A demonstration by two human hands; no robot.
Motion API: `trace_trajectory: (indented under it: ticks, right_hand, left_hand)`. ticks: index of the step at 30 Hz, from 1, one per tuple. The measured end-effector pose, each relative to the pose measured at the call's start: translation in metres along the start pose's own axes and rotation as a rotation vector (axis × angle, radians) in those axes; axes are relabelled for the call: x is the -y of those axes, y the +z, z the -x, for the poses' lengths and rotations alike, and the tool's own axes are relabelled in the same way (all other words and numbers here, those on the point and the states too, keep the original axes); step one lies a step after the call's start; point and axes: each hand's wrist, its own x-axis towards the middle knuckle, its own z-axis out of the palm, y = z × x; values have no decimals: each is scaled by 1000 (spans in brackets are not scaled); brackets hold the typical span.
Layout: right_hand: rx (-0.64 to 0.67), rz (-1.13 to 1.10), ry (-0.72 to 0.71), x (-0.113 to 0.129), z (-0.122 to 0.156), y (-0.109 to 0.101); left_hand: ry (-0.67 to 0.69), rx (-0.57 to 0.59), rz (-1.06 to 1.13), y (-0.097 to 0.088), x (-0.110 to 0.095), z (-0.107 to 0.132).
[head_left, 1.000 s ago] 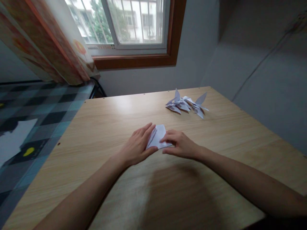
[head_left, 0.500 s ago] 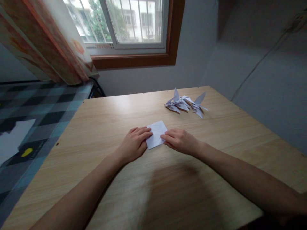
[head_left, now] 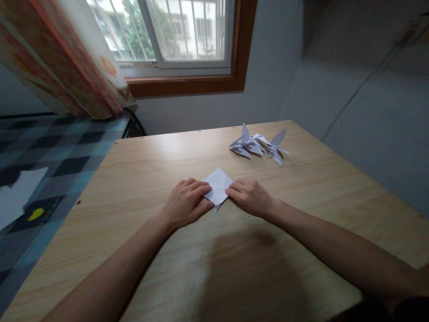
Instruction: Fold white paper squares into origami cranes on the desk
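A small folded sheet of white paper (head_left: 218, 184) lies on the wooden table between my hands, one corner pointing away from me. Beneath its near corner a second layer of paper pokes out. My left hand (head_left: 189, 199) grips the left corner, with fingertips on top and the thumb along the lower left edge. At the right corner, my right hand (head_left: 250, 195) pinches the paper, its fingers curled together. Farther back on the table sits a cluster of folded white paper pieces (head_left: 253, 144) with pointed ends, untouched by either hand.
The light wooden table (head_left: 150, 165) spreads out around my hands. On its left is a lower surface with a checked cloth (head_left: 73, 161), where white paper sheets (head_left: 20, 192) lie. A window (head_left: 187, 36) and a curtain (head_left: 77, 53) are beyond.
The paper has turned so a corner now points away from me, and an under layer shows at its near corner. My hands have shifted only slightly, still at its sides.
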Motion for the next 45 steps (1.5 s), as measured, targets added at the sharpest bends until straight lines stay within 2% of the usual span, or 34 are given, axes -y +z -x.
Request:
trace_trajectory:
  ticks: [5, 10, 12, 14, 16, 19, 22, 25, 31, 35, 40, 42, 45]
  right_hand:
    - [-148, -87, 44, -1, 2, 4]
    - [-344, -277, 84, -3, 2, 7]
    - [-425, -278, 132, 0, 2, 3]
    - [-469, -223, 116, 7, 4, -3]
    - [-440, -175, 10, 17, 4, -9]
    - [-262, -157, -121, 31, 1, -11]
    - [-105, -169, -41, 36, -7, -5]
    - [-38, -228, 48, 34, -12, 2]
    - [94, -246, 90, 30, -19, 2]
    - [107, -325, 72, 28, -22, -1]
    - [41, -349, 37, 22, -18, 1]
    - [20, -357, 27, 19, -15, 3]
    - [23, -358, 40, 15, -11, 4]
  left_hand:
    - [31, -21, -11, 0, 0, 1]
    - [11, -117, -89, 6, 2, 3]
    - [-13, -146, -129, 8, 2, 4]
    - [-22, -164, -189, 8, 1, 4]
    - [-20, -169, -244, 7, -1, 5]
    - [-9, -169, -269, 5, -3, 4]
    - [33, -176, -278, 5, -6, 3]
    - [82, -190, -310, 5, -8, 2]
    - [158, -184, -363, 3, -13, -1]
    - [165, -252, -328, 5, -14, 0]
    - [208, -494, -332, 6, -6, 6]
    - [220, -491, -379, 3, -4, 9]
    - [233, -361, -357, -4, -4, 10]
